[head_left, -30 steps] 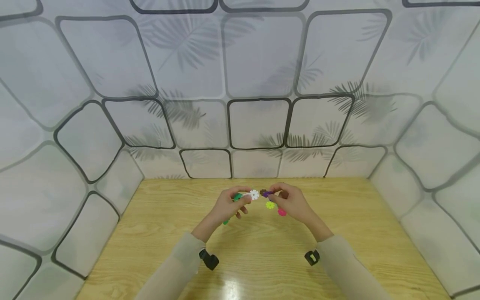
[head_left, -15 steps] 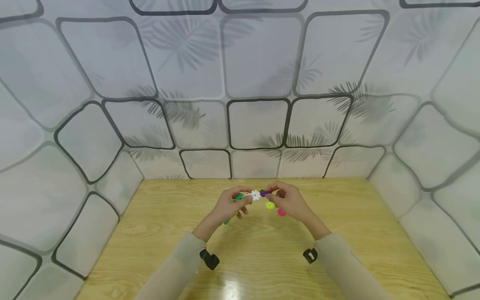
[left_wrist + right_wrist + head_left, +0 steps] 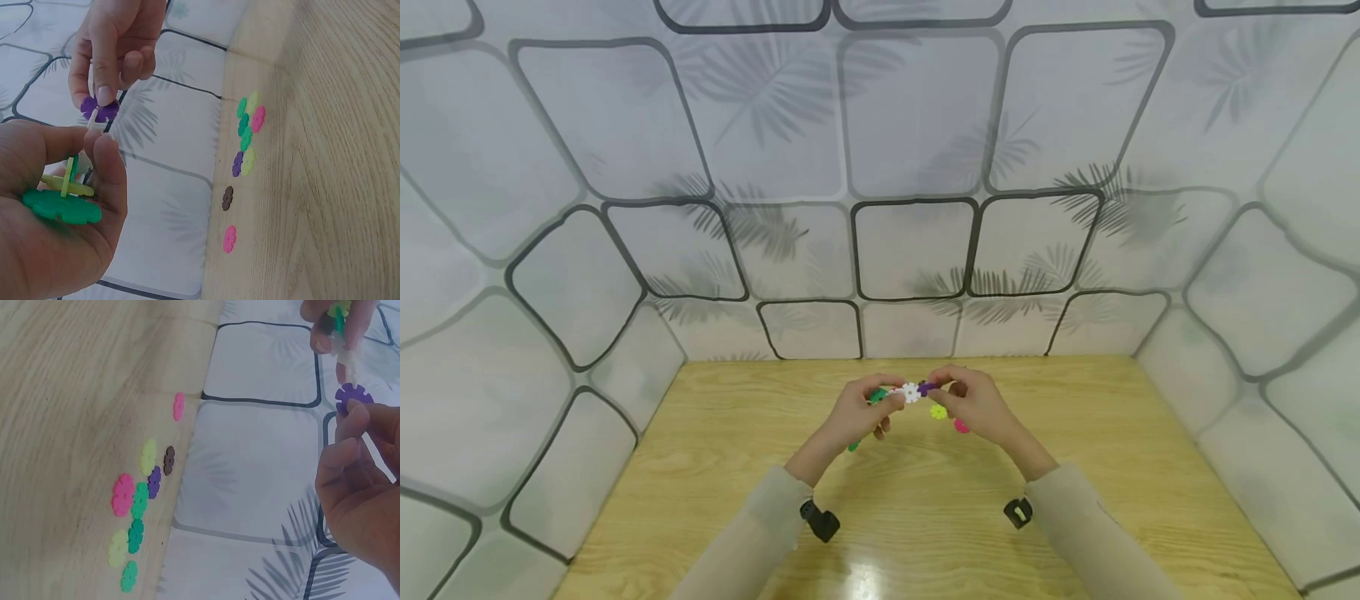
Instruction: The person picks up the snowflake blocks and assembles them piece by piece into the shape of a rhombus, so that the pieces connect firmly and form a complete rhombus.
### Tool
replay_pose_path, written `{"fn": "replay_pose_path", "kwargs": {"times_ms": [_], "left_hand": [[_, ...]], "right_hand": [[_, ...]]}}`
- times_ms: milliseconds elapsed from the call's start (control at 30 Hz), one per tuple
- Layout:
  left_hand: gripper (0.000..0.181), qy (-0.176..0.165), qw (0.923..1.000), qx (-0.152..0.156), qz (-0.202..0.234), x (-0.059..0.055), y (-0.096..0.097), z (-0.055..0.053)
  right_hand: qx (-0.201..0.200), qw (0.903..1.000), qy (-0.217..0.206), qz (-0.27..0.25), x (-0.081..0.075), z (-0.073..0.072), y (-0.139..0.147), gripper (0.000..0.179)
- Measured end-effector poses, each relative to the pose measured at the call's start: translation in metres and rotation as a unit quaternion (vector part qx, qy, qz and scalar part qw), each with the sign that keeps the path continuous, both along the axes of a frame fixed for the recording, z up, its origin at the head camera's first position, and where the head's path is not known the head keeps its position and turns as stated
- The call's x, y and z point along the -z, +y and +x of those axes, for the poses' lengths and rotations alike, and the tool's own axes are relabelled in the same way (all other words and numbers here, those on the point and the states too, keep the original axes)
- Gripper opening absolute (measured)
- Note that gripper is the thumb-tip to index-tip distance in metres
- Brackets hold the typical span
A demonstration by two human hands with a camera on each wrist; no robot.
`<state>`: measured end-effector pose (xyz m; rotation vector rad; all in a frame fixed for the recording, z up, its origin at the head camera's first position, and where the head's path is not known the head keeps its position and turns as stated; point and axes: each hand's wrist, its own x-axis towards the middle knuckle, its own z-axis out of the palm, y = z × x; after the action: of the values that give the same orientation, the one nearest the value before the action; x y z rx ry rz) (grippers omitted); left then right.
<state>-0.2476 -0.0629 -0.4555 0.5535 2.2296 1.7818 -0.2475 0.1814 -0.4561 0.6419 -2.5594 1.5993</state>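
Slotted plastic snowflake discs are in both hands, raised above the wooden table. My left hand (image 3: 853, 410) pinches a white disc (image 3: 911, 392) by its edge. Behind it in the left palm are joined pieces, with a green disc (image 3: 62, 207) and a yellow disc (image 3: 81, 187) crossing each other; the fingers partly hide them. My right hand (image 3: 976, 405) pinches a purple disc (image 3: 354, 397) between thumb and index finger. In both wrist views the purple disc meets the white one edge to edge, the two turned at an angle to each other.
Loose discs lie on the wooden table (image 3: 880, 508) below: pink (image 3: 122, 495), brown (image 3: 169, 460), purple (image 3: 154, 482), yellow (image 3: 148, 456), and several greens. A patterned wall covering (image 3: 917, 250) closes off the back and both sides.
My right hand has moved slightly left, bringing the purple disc from a gap beside the white disc up against it. My left hand has stayed almost still.
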Motion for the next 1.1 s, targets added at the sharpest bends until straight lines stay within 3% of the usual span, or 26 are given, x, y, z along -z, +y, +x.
{"fn": "replay_pose_path", "kwargs": {"times_ms": [233,467,700,900,1100], "left_hand": [[0.032,-0.009,0.9998,-0.007,0.017,-0.0003,0.0039,0.0035],[0.032,-0.021,0.9993,-0.015,0.027,0.0009,0.0077,0.0022],[0.033,0.000,0.9999,0.015,0.004,0.0044,0.0014,-0.0044],[0.045,0.010,0.9986,0.043,-0.030,0.0006,-0.0006,-0.0030],[0.046,0.018,0.9982,0.043,-0.040,-0.0018,0.0008,-0.0015]], "right_hand": [[0.017,0.9993,-0.014,-0.032,0.0041,0.0033,-0.0058,0.008],[0.045,0.9986,0.027,-0.002,0.0033,0.0040,-0.0107,0.008],[0.017,0.9997,-0.009,-0.015,-0.0043,0.0078,-0.0073,0.008],[-0.005,0.9996,-0.023,-0.016,0.0002,0.0050,-0.0051,0.011],[-0.008,0.9993,-0.034,-0.012,0.0022,0.0062,-0.0019,0.014]]}}
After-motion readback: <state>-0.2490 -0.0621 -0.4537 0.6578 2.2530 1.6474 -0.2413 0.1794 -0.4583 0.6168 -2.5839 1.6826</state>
